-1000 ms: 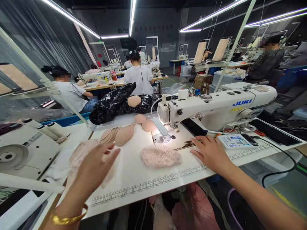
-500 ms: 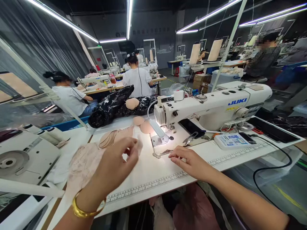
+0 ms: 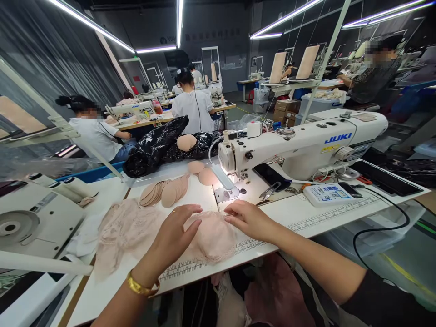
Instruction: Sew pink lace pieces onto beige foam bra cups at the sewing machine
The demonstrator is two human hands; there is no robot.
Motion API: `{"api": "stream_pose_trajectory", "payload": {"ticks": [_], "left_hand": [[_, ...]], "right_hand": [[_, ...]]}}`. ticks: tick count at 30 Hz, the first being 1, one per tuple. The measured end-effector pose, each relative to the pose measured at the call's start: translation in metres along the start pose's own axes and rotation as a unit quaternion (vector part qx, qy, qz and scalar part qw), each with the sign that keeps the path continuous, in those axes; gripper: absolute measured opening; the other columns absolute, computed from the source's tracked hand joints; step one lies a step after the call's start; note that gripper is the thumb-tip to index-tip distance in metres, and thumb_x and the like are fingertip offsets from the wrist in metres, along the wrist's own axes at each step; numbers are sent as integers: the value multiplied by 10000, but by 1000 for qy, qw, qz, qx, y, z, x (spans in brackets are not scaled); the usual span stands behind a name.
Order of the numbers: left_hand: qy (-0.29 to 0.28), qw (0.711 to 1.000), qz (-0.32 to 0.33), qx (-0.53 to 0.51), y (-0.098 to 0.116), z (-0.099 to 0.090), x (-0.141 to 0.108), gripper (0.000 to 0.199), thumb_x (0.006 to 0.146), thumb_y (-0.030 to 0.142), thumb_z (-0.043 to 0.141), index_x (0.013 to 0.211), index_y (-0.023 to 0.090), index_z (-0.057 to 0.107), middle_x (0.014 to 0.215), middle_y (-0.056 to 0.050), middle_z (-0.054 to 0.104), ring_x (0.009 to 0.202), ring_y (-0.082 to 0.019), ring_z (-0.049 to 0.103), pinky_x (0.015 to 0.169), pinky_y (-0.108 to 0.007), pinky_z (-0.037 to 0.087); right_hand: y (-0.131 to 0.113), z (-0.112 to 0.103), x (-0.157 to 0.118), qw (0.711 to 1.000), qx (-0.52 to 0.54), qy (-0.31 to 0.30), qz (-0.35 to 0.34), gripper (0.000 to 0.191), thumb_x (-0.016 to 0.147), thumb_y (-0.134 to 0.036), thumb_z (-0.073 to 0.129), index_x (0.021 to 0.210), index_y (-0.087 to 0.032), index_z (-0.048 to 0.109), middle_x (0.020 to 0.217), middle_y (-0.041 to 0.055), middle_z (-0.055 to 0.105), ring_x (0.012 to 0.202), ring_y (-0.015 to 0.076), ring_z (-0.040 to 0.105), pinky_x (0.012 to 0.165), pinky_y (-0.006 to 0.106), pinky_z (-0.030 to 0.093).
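On the surface (image 3: pixel 200 195), one sewing machine (image 3: pixel 299 147) stands behind one pink lace piece (image 3: pixel 216 236). Left hand (image 3: pixel 175 227): partly covers the piece, thumb and fingers parted. Right hand (image 3: pixel 250 219): at its upper edge, fingers curled, grip not discernible. Overlapping beige pads (image 3: pixel 170 193): not countable.

Thin lacy cloth (image 3: pixel 216 238) near; smooth, matt cups (image 3: pixel 172 195) left; glossy plastic bag (image 3: pixel 153 145) far left; shiny metal bracelet (image 3: pixel 139 287) near left.

a pale pink, thin fabric piece (image 3: pixel 218 238) with a lacy edge; plain beige-pink, flat oval pieces (image 3: pixel 174 194); a long white sewing machine (image 3: pixel 299 154) with blue lettering (image 3: pixel 338 138) and yellow label (image 3: pixel 329 149); a flat white tabletop (image 3: pixel 198 198) with black ruler markings.
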State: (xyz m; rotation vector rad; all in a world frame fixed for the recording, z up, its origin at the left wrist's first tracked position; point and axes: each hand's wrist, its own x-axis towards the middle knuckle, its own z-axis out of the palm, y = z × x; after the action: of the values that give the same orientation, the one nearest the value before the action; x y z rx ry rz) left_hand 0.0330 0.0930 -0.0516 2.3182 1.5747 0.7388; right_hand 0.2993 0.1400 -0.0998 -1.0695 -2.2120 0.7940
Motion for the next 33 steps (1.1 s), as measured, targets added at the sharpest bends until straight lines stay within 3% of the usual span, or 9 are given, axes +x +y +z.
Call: {"api": "stream_pose_trajectory", "payload": {"ticks": [4, 8, 14, 17, 20, 23, 25, 29, 33], "left_hand": [[-38, 999, 0, 1, -17, 23, 21, 425, 918, 272, 539, 1337, 213, 577, 1384, -115, 641, 1323, -306, 554, 1132, -526, 416], [-77, 997, -25, -7, -21, 35, 29, 239, 989, 277, 433, 1092, 214, 639, 1071, -59, 735, 981, -231, 681, 869, -377, 526], [-98, 993, -65, 21, -24, 29, 27, 435, 1051, 499, 367, 821, 222, 611, 706, 18, 666, 667, -183, 623, 604, -282, 438], [-110, 990, -70, 58, -31, 18, 43, 506, 1042, 542, 365, 747, 218, 617, 678, 8, 660, 652, -194, 623, 600, -294, 432], [-76, 988, -73, 111, -42, 8, 81, 265, 983, 412, 533, 1080, 211, 677, 941, -43, 740, 870, -247, 684, 746, -334, 489], [-20, 983, -70, 170, -55, 11, 129, 525, 866, 122, 597, 1385, 188, 550, 1396, -136, 610, 1291, -320, 553, 1031, -411, 428], [7, 978, -68, 198, -63, 18, 158, 657, 825, 23, 575, 1452, 206, 504, 1527, -147, 495, 1437, -341, 411, 1124, -454, 349], [33, 974, -73, 213, -72, 27, 196, 326, 922, 162, 638, 1247, 187, 649, 1345, -113, 624, 1316, -309, 525, 1113, -507, 378], [112, 965, -116, 205, -66, 3, 196, 191, 978, 314, 625, 1084, 165, 680, 1252, -96, 650, 1227, -287, 561, 1075, -535, 422]], "right_hand": [[-2, 25, 25, 996, -70, 25, -41, 164, 867, -140, 756, 1006, -164, 673, 894, 43, 659, 868, 217, 568, 752, 318, 415], [1, 31, 33, 994, -71, 20, -83, 127, 928, -65, 626, 881, -182, 648, 829, 19, 645, 816, 188, 548, 718, 294, 393], [2, 22, 26, 977, 41, 78, -192, 157, 1001, -216, 526, 891, -207, 637, 928, 59, 635, 882, 212, 546, 787, 350, 430], [3, 24, 25, 967, 234, 21, -100, 163, 1017, -306, 518, 902, -210, 581, 881, 38, 632, 828, 190, 605, 752, 332, 477], [7, 28, 27, 929, 367, -44, -4, 215, 1028, -389, 521, 899, -217, 523, 748, -3, 635, 702, 167, 631, 661, 296, 488], [9, 29, 30, 921, 386, -51, 19, 251, 1023, -435, 541, 900, -216, 521, 699, -7, 655, 670, 163, 620, 639, 286, 486], [9, 29, 32, 923, 382, -49, 27, 262, 1016, -444, 552, 894, -214, 523, 705, -3, 665, 673, 160, 615, 650, 288, 492], [8, 27, 34, 922, 381, -51, 43, 255, 1000, -436, 572, 886, -212, 532, 727, 2, 677, 689, 166, 626, 664, 296, 503], [9, 25, 36, 918, 389, -40, 60, 228, 976, -413, 611, 878, -217, 550, 732, -3, 688, 682, 166, 632, 680, 311, 512]]}}
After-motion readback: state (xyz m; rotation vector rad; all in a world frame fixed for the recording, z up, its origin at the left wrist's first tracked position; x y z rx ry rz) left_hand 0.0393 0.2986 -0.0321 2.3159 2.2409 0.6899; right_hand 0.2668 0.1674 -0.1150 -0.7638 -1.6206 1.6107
